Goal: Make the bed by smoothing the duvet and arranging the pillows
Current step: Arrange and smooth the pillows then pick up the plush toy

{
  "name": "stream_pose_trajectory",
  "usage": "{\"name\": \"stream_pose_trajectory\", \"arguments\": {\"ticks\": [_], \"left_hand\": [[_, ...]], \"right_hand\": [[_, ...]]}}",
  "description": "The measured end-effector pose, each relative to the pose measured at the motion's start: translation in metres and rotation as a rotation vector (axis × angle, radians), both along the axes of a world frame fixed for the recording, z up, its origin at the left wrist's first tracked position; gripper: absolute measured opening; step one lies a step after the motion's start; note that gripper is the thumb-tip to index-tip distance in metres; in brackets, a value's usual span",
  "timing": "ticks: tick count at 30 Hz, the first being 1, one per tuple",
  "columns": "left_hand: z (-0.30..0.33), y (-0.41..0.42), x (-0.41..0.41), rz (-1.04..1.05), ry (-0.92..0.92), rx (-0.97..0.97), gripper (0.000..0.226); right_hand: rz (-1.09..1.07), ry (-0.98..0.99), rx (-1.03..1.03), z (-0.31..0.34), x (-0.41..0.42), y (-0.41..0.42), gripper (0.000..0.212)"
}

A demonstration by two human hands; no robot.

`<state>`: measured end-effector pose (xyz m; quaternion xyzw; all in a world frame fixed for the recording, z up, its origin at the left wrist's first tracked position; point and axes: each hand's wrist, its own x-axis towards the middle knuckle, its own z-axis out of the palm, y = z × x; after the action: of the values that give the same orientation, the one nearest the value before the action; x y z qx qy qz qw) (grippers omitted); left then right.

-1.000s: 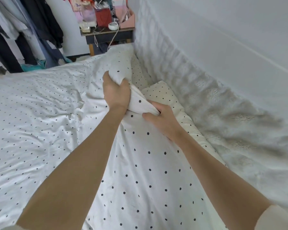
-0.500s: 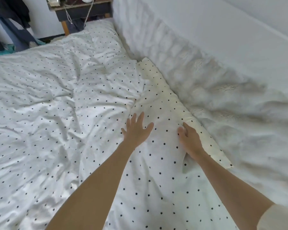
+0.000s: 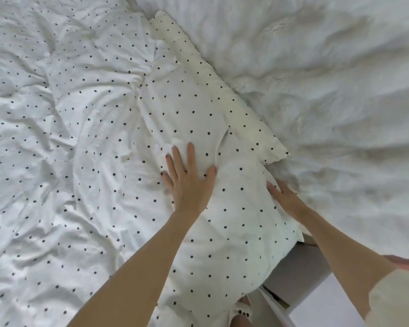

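I saw my left hand (image 3: 189,179) lying flat on the duvet (image 3: 85,128), palm down, with the fingers spread out wide. It held nothing. The duvet was white with small dark dots, and it lay under the hand and ran off far to the left, full of wrinkles. Just past the fingertips the cloth made a soft bump with a fold in it.

My right hand (image 3: 284,197) was at the duvet's right edge, near the corner of the bed. It was pressed down on the cloth there. The fingers lay close together and pointed up and left, and I could not tell if they were tucked under the edge or only on top of it.

A cream pillow (image 3: 224,90) with the same dark dots lay above both hands. It was long and slanted, and its near corner was close to my right hand but not touching it. To the right of the pillow was a fluffy white blanket (image 3: 328,95).
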<state>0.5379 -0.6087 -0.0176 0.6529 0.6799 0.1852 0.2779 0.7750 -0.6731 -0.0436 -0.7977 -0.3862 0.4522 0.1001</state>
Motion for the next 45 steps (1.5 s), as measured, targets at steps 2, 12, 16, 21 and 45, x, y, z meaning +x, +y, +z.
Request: {"name": "stream_pose_trajectory", "arguments": {"ticks": [2, 12, 16, 21, 45], "left_hand": [[-0.009, -0.028, 0.009, 0.010, 0.022, 0.015, 0.080], [-0.013, -0.142, 0.111, -0.054, 0.210, 0.006, 0.070], [-0.033, -0.147, 0.131, -0.357, 0.329, -0.306, 0.075], [-0.047, -0.164, 0.100, -0.355, 0.236, -0.142, 0.055], [-0.129, -0.288, 0.041, -0.543, 0.432, 0.231, 0.058]], "right_hand": [[-0.022, 0.104, 0.003, 0.003, 0.005, -0.009, 0.084], [0.041, -0.427, 0.200, 0.048, 0.091, -0.114, 0.061], [0.154, -0.648, 0.183, 0.043, 0.099, -0.132, 0.041], [0.126, -0.367, 0.328, 0.001, 0.055, -0.178, 0.050], [-0.956, 0.088, 0.326, -0.107, -0.017, -0.294, 0.023]]}}
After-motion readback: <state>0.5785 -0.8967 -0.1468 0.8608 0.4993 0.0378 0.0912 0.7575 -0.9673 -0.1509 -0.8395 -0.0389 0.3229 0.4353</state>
